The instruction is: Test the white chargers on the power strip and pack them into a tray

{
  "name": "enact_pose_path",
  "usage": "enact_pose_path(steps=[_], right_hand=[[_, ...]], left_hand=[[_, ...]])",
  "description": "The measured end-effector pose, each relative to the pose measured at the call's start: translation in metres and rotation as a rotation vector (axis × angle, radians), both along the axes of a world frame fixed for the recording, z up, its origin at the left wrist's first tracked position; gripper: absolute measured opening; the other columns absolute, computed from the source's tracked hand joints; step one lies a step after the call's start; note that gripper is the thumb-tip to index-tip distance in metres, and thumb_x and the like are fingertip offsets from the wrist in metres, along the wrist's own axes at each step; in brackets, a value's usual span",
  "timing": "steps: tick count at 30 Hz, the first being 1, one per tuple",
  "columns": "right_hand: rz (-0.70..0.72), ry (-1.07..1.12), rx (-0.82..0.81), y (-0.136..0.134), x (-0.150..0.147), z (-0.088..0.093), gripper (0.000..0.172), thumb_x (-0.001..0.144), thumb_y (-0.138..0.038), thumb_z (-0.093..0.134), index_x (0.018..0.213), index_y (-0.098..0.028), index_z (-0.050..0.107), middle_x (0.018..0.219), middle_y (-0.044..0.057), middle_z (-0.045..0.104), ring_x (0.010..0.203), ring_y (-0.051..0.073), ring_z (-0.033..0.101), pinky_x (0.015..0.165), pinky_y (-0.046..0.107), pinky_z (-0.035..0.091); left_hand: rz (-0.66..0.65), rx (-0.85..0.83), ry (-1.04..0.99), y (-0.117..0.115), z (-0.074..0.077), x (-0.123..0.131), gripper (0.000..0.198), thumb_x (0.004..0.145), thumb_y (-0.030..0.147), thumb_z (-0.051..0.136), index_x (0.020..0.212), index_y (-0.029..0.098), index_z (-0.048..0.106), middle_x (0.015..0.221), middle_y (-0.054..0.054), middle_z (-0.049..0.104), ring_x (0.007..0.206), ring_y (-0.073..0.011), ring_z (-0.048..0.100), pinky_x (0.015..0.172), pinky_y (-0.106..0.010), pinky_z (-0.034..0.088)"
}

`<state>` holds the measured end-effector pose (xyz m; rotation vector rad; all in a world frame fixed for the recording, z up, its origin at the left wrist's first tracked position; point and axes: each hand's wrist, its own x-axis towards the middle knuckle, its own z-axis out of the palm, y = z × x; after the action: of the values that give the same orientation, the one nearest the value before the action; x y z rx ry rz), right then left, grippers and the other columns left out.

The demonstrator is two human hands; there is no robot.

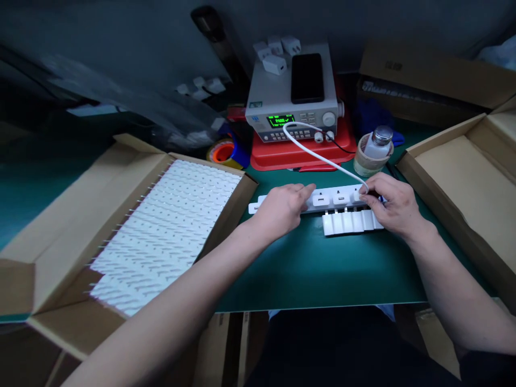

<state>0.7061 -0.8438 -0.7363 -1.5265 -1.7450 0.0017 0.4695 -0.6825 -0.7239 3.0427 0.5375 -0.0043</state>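
A white power strip point(330, 194) lies on the green table, with white USB chargers point(321, 200) seated along it. My left hand point(284, 207) is closed over the strip's left part, its index finger pointing right. What its other fingers grip is hidden. My right hand point(393, 204) pinches the end of a white cable point(318, 156) at a charger near the right end of the strip. The plug tip is covered by the fingers. Just in front of the strip is a row of loose white chargers point(342, 223), prongs facing the strip, partly under my right hand.
Behind stands a test instrument point(292, 118) reading PASS, on a red tray point(266, 157), with a phone point(307, 78) on top. An open carton point(220, 228) of white chargers is left; another carton point(471, 177) is right. A pump bottle point(381, 141) sits inside a tape roll point(365, 165).
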Motion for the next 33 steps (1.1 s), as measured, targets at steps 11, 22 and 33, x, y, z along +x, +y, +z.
enact_pose_path(steps=[11, 22, 33], right_hand=[[-0.018, -0.004, 0.022, 0.0, -0.002, 0.003, 0.008, 0.092, -0.016, 0.061, 0.089, -0.022, 0.065, 0.09, 0.005, 0.07, 0.082, 0.021, 0.068, 0.072, 0.035, 0.054], [-0.044, -0.092, -0.074, -0.007, 0.001, 0.012, 0.008, 0.094, -0.021, 0.062, 0.098, -0.024, 0.068, 0.098, 0.004, 0.075, 0.09, 0.023, 0.073, 0.079, 0.037, 0.057], [-0.032, 0.261, -0.068, 0.035, -0.043, 0.067, 0.008, 0.086, -0.034, 0.076, 0.093, -0.031, 0.073, 0.091, 0.003, 0.073, 0.083, 0.027, 0.07, 0.076, 0.047, 0.058]], left_hand=[[-0.004, -0.056, -0.077, -0.039, 0.007, 0.044, 0.042, 0.092, 0.019, 0.063, 0.133, 0.011, 0.059, 0.116, -0.014, 0.071, 0.107, -0.0294, 0.065, 0.088, -0.041, 0.053], [-0.091, -0.285, -0.271, -0.053, 0.009, 0.064, 0.039, 0.088, 0.014, 0.064, 0.126, 0.013, 0.058, 0.121, -0.011, 0.067, 0.111, -0.0265, 0.061, 0.093, -0.04, 0.049], [-0.209, -0.419, -0.597, -0.074, 0.0, 0.035, 0.033, 0.084, 0.009, 0.051, 0.116, 0.007, 0.059, 0.114, -0.015, 0.065, 0.112, -0.0256, 0.059, 0.101, -0.037, 0.048]])
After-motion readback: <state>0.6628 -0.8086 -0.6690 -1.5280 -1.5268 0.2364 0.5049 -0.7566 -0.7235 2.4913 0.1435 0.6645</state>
